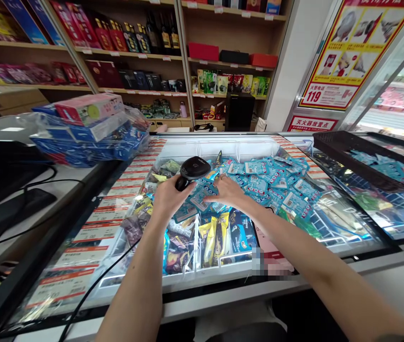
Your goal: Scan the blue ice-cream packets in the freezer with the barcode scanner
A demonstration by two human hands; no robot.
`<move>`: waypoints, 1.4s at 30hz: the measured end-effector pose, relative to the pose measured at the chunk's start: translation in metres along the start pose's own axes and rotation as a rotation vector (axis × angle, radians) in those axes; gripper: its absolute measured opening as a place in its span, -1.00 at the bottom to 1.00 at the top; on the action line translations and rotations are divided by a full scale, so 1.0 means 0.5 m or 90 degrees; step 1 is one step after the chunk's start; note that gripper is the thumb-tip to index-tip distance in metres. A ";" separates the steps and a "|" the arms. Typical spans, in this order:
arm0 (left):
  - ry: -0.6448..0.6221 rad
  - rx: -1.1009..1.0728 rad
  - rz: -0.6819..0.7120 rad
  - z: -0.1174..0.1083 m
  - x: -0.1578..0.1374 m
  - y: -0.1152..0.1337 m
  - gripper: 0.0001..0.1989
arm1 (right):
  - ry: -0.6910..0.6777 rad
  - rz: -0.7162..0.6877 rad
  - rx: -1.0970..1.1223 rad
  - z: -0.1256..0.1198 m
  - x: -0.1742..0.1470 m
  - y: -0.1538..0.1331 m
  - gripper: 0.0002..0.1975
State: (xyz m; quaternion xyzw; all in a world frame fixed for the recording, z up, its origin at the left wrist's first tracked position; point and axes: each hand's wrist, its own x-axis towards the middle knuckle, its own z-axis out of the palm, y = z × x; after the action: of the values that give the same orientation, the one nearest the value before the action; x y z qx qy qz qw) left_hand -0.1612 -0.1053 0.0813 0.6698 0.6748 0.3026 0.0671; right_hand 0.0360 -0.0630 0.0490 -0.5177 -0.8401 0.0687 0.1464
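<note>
My left hand (pixel 168 197) is wrapped round a black barcode scanner (pixel 195 167), its head tilted over the glass top of the freezer. Close to its right, my right hand (pixel 227 191) has its thumb and fingers on a blue packet (pixel 199 199) that lies between both hands. A spread heap of similar blue packets (pixel 257 183), several with white barcode labels, covers the glass to the right. Part of the packet is hidden by my fingers. The scanner's black cable (pixel 111 261) trails from my left hand toward the lower left.
Below the glass lie wrapped ice creams (pixel 216 237) in wire baskets. A pink phone-like object (pixel 268 242) rests under my right forearm. At right stands a dark basket (pixel 333 147) holding more blue packets. Plastic-wrapped boxes (pixel 91 128) are stacked at left, and stocked shelves (pixel 134 54) stand behind.
</note>
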 end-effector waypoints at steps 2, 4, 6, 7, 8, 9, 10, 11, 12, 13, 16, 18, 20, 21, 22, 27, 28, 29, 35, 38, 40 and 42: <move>0.001 0.002 0.004 0.001 0.001 -0.002 -0.53 | -0.006 0.004 0.021 0.007 0.006 -0.001 -0.41; -0.002 0.004 0.005 0.003 0.002 -0.004 -0.53 | -0.010 0.026 0.055 0.009 0.008 0.004 -0.45; -0.007 0.009 0.004 0.005 0.003 -0.005 -0.52 | 0.015 0.069 0.087 0.004 0.006 0.016 -0.52; -0.009 0.011 0.005 0.006 0.003 -0.005 -0.52 | 0.038 0.089 0.104 -0.001 0.004 0.026 -0.59; -0.012 0.011 0.007 0.007 0.003 -0.005 -0.51 | 0.068 0.109 0.125 -0.009 0.000 0.038 -0.67; -0.015 0.009 0.009 0.008 0.003 -0.004 -0.51 | 0.099 0.122 0.150 -0.017 -0.006 0.053 -0.75; -0.020 0.006 0.013 0.008 0.003 -0.003 -0.51 | 0.129 0.128 0.184 -0.026 -0.012 0.070 -0.79; -0.024 0.002 0.016 0.009 0.002 -0.001 -0.51 | 0.155 0.145 0.226 -0.036 -0.020 0.089 -0.81; -0.029 -0.001 0.019 0.010 0.002 0.001 -0.50 | 0.184 0.174 0.271 -0.044 -0.029 0.109 -0.81; -0.033 -0.005 0.023 0.010 0.001 0.004 -0.50 | 0.210 0.200 0.321 -0.051 -0.038 0.130 -0.81; -0.048 -0.018 0.038 0.014 -0.004 0.019 -0.51 | 0.296 0.231 0.453 -0.060 -0.069 0.184 -0.75; -0.066 -0.024 0.055 0.018 -0.008 0.032 -0.51 | 0.369 0.228 0.494 -0.058 -0.086 0.207 -0.73; -0.086 -0.021 0.074 0.023 -0.012 0.044 -0.51 | 0.406 0.227 0.523 -0.054 -0.098 0.219 -0.72; -0.096 -0.017 0.082 0.025 -0.014 0.049 -0.51 | 0.408 0.230 0.537 -0.052 -0.101 0.221 -0.71; -0.105 -0.014 0.088 0.028 -0.015 0.053 -0.50 | 0.402 0.235 0.550 -0.051 -0.102 0.221 -0.71; -0.131 -0.002 0.100 0.038 -0.016 0.061 -0.48 | 0.387 0.256 0.578 -0.051 -0.098 0.217 -0.69; -0.134 0.004 0.100 0.039 -0.015 0.061 -0.48 | 0.390 0.255 0.582 -0.051 -0.097 0.218 -0.69; -0.139 0.010 0.101 0.040 -0.015 0.062 -0.48 | 0.394 0.255 0.585 -0.051 -0.096 0.220 -0.69; -0.173 0.001 0.126 0.046 -0.017 0.064 -0.50 | 0.411 0.279 0.590 -0.052 -0.096 0.224 -0.69; -0.173 0.004 0.138 0.051 -0.020 0.065 -0.51 | 0.415 0.270 0.593 -0.052 -0.096 0.220 -0.70; -0.173 0.007 0.145 0.053 -0.022 0.068 -0.52 | 0.422 0.259 0.593 -0.051 -0.096 0.218 -0.71; -0.174 0.008 0.156 0.053 -0.024 0.072 -0.53 | 0.430 0.242 0.593 -0.047 -0.096 0.217 -0.73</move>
State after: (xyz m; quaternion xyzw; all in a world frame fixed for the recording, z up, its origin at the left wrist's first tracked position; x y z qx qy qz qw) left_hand -0.1157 -0.1111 0.0741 0.7823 0.5745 0.2103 0.1170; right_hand 0.1561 -0.0570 0.0340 -0.5336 -0.5215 0.2863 0.6011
